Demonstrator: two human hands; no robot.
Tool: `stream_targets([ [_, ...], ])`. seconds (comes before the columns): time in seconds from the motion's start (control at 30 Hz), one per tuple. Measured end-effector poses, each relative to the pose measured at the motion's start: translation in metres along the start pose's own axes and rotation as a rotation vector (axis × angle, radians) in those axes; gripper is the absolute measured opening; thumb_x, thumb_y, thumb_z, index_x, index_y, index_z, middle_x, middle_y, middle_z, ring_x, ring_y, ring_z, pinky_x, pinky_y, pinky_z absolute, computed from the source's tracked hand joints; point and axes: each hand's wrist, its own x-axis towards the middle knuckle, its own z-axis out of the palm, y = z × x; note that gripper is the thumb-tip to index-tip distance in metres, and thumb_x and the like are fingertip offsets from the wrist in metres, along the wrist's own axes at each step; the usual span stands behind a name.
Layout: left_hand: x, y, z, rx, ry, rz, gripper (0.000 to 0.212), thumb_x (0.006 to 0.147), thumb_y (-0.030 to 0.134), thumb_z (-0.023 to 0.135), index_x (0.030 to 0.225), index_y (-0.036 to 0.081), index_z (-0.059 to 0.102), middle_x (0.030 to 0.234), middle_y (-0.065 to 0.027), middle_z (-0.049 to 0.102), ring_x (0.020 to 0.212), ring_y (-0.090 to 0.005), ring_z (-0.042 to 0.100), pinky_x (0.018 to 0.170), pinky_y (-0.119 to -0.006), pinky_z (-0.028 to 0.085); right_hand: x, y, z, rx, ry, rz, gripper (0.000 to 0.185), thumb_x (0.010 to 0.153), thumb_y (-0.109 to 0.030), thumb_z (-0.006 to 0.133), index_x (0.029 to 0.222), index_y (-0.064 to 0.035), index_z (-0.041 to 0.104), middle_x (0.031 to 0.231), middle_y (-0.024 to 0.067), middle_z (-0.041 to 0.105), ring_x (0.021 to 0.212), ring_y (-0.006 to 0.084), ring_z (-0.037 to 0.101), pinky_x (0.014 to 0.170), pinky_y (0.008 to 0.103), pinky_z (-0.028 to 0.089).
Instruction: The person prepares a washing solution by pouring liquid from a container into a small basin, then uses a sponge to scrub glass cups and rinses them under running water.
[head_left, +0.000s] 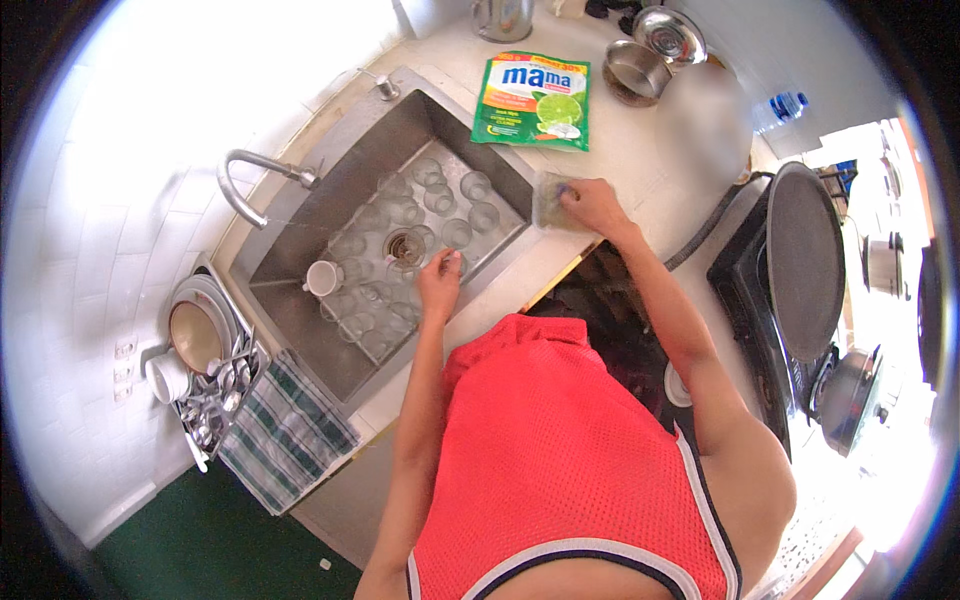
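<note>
Many clear drinking glasses (439, 200) lie and stand in the stainless steel sink (285, 259), around the drain (405, 246). A white cup (324, 278) sits among them on the left. My left hand (440, 281) is over the sink's near side, fingers bent near the glasses; whether it holds one is unclear. On the counter at the sink's right corner, my right hand (595, 204) reaches into or onto a translucent plastic container (550, 202), its fingers at something small and bluish. A green and white dish soap pouch (534, 101) lies just behind.
A curved faucet (244, 187) reaches over the sink. At left stand a dish rack with plates (201, 330) and a striped towel (289, 431). Metal pots (636, 71) stand at the back right. A large dark round pan (806, 262) rests upon the stove (750, 300).
</note>
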Motion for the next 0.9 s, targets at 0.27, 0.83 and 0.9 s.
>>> stream_targets([
  [0.27,0.015,-0.037,-0.005,0.159,-0.061,-0.093,0.039,0.079,0.030,0.068,0.106,0.001,0.065,0.084,-0.0127,0.068,0.074,-0.0232,0.065,0.069,-0.033,0.049,-0.013,-0.023,-0.020,-0.061,-0.026,0.075,0.039,0.082,-0.040,0.056,0.089,-0.0023,0.063,0.083,0.0228,0.063,0.079,0.0397,0.061,0.074,0.0467,0.047],
  [0.83,0.074,-0.012,0.056,0.710,-0.240,0.400,0.032,0.073,0.010,0.066,0.104,0.001,0.063,0.097,-0.0182,0.064,0.093,-0.0341,0.061,0.079,-0.040,0.050,-0.010,0.008,0.003,0.081,0.036,0.138,0.034,0.082,-0.027,0.063,0.103,-0.0031,0.051,0.095,0.0244,0.058,0.087,0.0432,0.057,0.074,0.0483,0.045],
  [0.9,0.081,-0.015,0.067,0.825,-0.264,0.436,0.027,0.075,0.007,0.062,0.101,0.003,0.064,0.097,-0.0178,0.063,0.092,-0.0353,0.061,0.078,-0.041,0.051,-0.008,0.006,0.005,0.095,-0.005,0.233,0.033,0.080,-0.021,0.063,0.105,-0.0040,0.050,0.095,0.0247,0.057,0.088,0.0440,0.056,0.075,0.0483,0.045],
])
